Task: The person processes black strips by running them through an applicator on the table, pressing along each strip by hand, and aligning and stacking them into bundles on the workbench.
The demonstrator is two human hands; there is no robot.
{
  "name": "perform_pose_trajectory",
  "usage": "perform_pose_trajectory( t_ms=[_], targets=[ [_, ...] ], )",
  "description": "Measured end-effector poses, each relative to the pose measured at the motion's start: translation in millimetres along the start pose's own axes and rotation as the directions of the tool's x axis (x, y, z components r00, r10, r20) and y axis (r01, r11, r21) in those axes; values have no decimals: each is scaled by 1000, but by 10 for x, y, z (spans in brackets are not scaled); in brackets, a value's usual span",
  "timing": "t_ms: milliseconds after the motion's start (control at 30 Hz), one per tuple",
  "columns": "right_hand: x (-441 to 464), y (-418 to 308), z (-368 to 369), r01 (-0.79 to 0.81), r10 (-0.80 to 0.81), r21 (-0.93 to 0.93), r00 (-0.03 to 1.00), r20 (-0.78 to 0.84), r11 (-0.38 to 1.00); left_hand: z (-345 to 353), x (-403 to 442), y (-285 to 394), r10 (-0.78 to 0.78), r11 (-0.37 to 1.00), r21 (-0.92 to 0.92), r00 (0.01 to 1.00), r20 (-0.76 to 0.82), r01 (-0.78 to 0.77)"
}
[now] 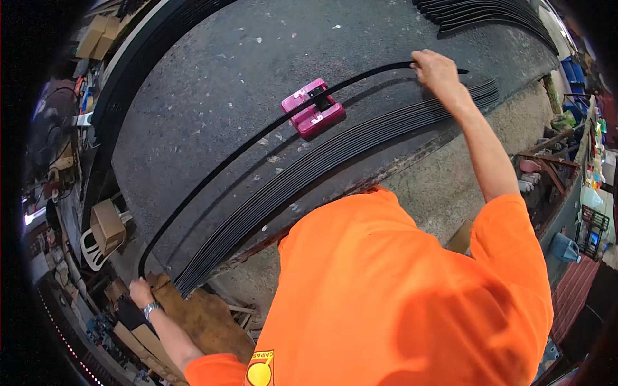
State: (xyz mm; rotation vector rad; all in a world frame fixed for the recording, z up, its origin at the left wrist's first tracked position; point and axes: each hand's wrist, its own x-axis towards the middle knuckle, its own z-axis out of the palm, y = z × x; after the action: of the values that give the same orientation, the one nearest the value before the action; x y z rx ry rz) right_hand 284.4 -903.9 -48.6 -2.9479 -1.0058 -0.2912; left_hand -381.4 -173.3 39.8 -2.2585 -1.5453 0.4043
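Note:
A long, thin black strip [225,166] stretches between my two hands, raised above the dark table and casting a shadow on it. At its near left end, my left hand [140,293], with a wristwatch behind it, is closed around the strip beyond the table edge. My right hand [438,72] grips it close to the other end, leaving a short tip past the fingers. Midway, the strip crosses over a pink block-shaped device [321,119] with a black centre part; whether they touch I cannot tell. A row of similar black strips [309,159] lies along the near table edge.
More black strips [492,16] are stacked at the table's far right. A dark curved bundle [122,96] runs along the left edge. Beyond the table are a cardboard box [107,225] on a white chair [92,252], a fan [51,122], and a blue-grey jug [565,247].

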Motion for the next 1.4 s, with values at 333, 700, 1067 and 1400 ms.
perform_pose_trajectory(
  t_ms=[333, 700, 1067, 1400],
  targets=[
    [-228, 1465, -149, -166, 175, -119, 982, 71, 979, -419, -622, 1625, 20, 988, -156, 1000, -4, -20],
    [-766, 3112, -381, -376, 442, -314, 880, 173, 872, -963, -1310, 2937, 304, 923, -210, 946, -113, -322],
    [-1956, 4750, -801, -617, 794, -630, 608, -1, 472, -1490, -1828, 4178, 622, 701, -238, 740, -256, -672],
    [-2889, 4669, -1979, -665, 814, -619, 577, -71, 417, -2088, -2064, 5342, 789, 433, -269, 506, -348, -860]
  ],
)
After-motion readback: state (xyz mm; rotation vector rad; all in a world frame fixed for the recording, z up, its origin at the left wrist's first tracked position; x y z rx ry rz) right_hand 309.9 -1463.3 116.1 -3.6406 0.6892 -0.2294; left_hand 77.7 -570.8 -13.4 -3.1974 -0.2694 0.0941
